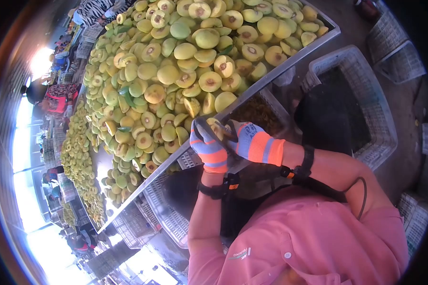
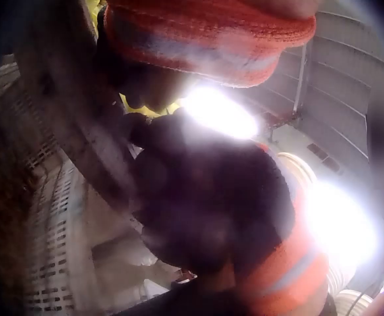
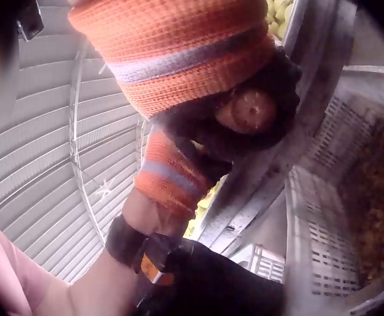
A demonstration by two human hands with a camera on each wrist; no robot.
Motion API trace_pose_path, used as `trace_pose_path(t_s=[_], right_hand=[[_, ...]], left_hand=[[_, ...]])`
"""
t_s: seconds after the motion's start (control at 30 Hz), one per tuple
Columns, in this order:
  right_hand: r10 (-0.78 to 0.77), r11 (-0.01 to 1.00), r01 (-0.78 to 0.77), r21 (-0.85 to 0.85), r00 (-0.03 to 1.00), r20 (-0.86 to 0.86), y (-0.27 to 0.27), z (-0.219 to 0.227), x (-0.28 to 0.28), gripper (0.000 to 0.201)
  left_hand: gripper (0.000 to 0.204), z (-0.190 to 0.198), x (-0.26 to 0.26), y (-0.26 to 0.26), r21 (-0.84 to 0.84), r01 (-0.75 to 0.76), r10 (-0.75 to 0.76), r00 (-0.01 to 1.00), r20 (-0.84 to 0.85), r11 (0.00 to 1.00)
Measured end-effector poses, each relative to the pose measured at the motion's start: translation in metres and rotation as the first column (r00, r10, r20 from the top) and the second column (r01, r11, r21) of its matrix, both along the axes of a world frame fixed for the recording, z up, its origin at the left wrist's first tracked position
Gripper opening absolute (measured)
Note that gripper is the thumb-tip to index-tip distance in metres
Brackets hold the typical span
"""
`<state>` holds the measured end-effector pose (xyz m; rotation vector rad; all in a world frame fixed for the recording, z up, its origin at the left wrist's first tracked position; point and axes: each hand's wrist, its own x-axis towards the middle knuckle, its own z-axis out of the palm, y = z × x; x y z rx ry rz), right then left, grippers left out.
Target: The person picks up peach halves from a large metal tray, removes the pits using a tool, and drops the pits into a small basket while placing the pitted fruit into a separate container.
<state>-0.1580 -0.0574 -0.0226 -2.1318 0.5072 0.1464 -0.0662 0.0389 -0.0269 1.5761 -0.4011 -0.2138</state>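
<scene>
Both hands wear grey-blue gloves with dark palms and orange cuffs, and meet at the metal edge of a table heaped with yellow-green peach halves (image 1: 210,81). The left hand (image 1: 207,145) holds a peach half (image 1: 216,127) between its fingers, seen in the head view. Close beside it, the right hand (image 1: 249,138) has its fingers curled. In the right wrist view, the round brown end of a handle-like thing (image 3: 250,110) shows within the right hand's grip; the rest of it is hidden. Dark glove fingers fill most of the left wrist view.
The table's metal rim (image 1: 283,64) runs diagonally past the hands. Below it sits a crate (image 3: 324,230) with brown scraps. A large white crate (image 1: 383,107) stands right of the person's knee. Other people (image 1: 57,99) are along the table's far side.
</scene>
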Motion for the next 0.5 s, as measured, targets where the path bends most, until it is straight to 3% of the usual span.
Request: trace_pose_path(t_s=[0.1,0.2,0.27,0.4,0.5], right_hand=[[-0.027,0.998,0.023,0.051,0.996,0.085,0.009,-0.018,-0.002,0.043],[0.004,1.000,-0.006,0.020,0.994,0.111,0.012,-0.030,-0.002,0.042],[0.034,0.999,-0.035,0.009,0.989,0.146,0.015,-0.042,-0.003,0.041],[0.043,0.998,-0.039,-0.052,0.995,0.087,0.008,-0.015,-0.007,0.041],[0.075,0.994,-0.072,-0.077,0.997,0.031,0.003,-0.005,-0.006,0.040]], left_hand=[[0.025,0.003,-0.007,-0.004,-0.066,-0.020,0.019,1.000,-0.023,0.998],[0.025,0.006,-0.010,0.000,0.124,-0.036,0.021,0.992,0.121,0.992],[0.025,0.003,-0.011,0.002,0.162,-0.041,0.010,0.982,0.191,0.986],[0.023,-0.004,-0.010,-0.001,0.139,-0.067,0.027,0.962,0.271,0.988],[0.023,-0.005,-0.008,-0.003,0.062,-0.067,0.062,0.995,0.080,0.996]])
